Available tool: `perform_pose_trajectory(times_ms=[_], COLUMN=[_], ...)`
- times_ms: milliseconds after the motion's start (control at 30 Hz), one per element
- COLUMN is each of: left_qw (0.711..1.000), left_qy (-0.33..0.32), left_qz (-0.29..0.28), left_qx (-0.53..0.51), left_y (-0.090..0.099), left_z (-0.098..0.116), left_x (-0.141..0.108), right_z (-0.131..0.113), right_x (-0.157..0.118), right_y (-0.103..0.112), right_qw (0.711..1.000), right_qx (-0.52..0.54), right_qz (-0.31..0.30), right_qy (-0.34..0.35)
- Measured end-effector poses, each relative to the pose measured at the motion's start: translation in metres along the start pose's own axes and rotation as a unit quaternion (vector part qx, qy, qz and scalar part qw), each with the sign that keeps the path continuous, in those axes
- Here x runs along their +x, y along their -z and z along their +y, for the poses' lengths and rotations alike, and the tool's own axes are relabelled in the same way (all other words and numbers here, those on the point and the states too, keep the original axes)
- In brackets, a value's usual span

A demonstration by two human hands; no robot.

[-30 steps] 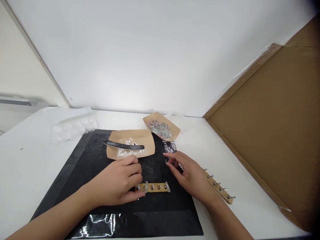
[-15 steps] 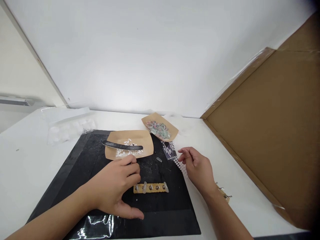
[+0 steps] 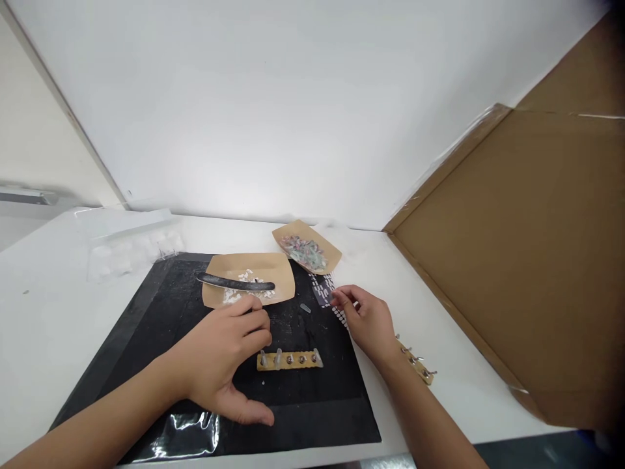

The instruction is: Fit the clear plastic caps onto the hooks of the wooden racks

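My left hand (image 3: 229,358) hovers over the black mat (image 3: 312,423), thumb spread from half-curled fingers, holding nothing. Right of it lies a wooden nail display strip (image 3: 290,361) with metal studs and a few clear nail tips standing on it. My right hand (image 3: 368,319) pinches thumb and forefinger together at the edge of a sheet of small white stickers (image 3: 322,290); whatever is between the fingertips is too small to make out. A single clear nail tip (image 3: 305,308) rests on the mat between my hands.
A cardboard tray (image 3: 286,262) holds white scraps and a dark curved nail file (image 3: 237,283). Behind it sits another tray (image 3: 334,255) of colourful pieces. A clear plastic case (image 3: 131,251) is at back left, a second strip (image 3: 417,365) by my right forearm, a cardboard panel (image 3: 537,260) at right.
My right hand has moved left to the sticker sheet, its fingertips coming together. The left hand stays nearly still. The view has shifted slightly, uncovering more of the second strip.
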State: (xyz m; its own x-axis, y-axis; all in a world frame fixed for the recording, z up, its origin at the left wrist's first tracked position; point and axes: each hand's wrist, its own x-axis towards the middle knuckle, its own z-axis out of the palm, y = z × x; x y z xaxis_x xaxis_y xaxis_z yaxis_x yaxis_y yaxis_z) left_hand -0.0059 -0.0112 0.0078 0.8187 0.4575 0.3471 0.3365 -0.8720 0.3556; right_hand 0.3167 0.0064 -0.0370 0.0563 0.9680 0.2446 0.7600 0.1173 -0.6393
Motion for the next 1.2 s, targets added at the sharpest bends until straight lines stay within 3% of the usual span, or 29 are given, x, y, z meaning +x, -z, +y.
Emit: perform_pose_trajectory(times_ms=[233,400,533,733,933,1200], left_qw=[1.0,1.0,1.0,1.0,1.0,0.994], left_qy=[0.012,0.01,0.003,0.001,0.001,0.001], left_qz=[-0.004,0.005,0.009,0.017,0.029,0.105], left_qx=[0.002,0.004,0.003,-0.003,-0.005,0.009], left_y=[0.001,0.0,-0.001,-0.002,-0.002,0.001], left_z=[-0.004,-0.007,-0.007,-0.007,-0.009,-0.012], left_x=[-0.002,-0.002,-0.002,-0.003,-0.004,-0.005], right_z=[-0.004,-0.006,-0.003,-0.002,0.003,0.007], right_x=[-0.001,-0.002,0.0,0.0,0.002,0.003], right_y=[-0.006,-0.004,0.0,-0.002,-0.007,-0.014], right_qw=[0.997,0.982,0.983,0.988,0.982,0.971], right_qx=[0.074,0.175,0.154,0.145,0.175,0.195], right_qz=[-0.019,0.074,0.081,0.044,0.065,0.136], right_qy=[0.013,-0.021,-0.056,-0.014,0.021,0.001])
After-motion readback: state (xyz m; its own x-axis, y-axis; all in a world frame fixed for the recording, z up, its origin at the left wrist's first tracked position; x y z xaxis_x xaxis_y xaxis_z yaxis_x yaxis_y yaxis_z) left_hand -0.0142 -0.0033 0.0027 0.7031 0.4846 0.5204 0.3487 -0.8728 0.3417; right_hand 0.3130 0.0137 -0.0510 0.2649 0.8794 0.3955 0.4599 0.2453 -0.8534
